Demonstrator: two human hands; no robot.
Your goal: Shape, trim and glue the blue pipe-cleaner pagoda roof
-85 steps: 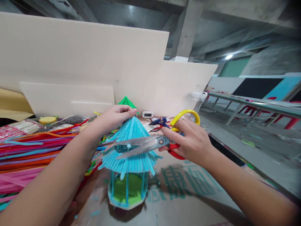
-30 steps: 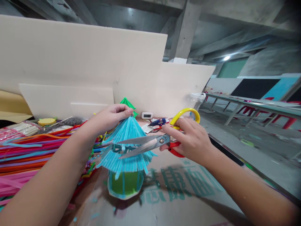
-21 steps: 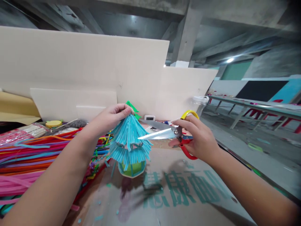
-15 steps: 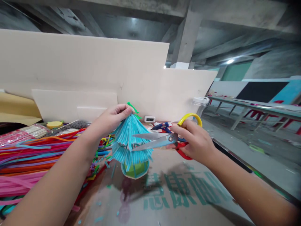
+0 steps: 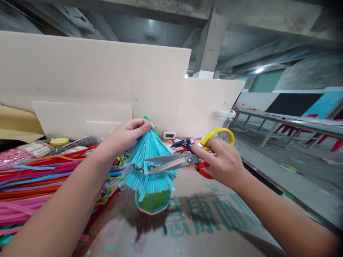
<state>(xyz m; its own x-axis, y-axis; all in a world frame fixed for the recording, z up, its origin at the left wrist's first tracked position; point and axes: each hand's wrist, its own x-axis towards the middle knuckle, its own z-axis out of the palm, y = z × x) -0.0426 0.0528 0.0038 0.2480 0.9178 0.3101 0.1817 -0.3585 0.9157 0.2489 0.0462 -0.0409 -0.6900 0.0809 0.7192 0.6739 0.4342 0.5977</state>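
A small blue pavilion model (image 5: 150,167) made of straw strips, with a two-tier fringed roof and a green base, hangs tilted above the cardboard worktop (image 5: 203,228). My left hand (image 5: 127,134) pinches its pointed top. My right hand (image 5: 221,160) grips scissors (image 5: 174,162) with a yellow and a red handle loop. The steel blades are nearly closed and poke in between the two roof tiers.
A thick pile of coloured straws (image 5: 34,178) lies at the left. Pale foam boards (image 5: 107,82) stand along the back. A small white device (image 5: 169,135), a clear jar (image 5: 225,117) and small blue snips (image 5: 183,143) sit behind the scissors. Blue offcuts dot the cardboard.
The model was lifted off the cardboard and tilted. The scissors drew back to the right, then returned, and their blades now sit closed between the roof tiers.
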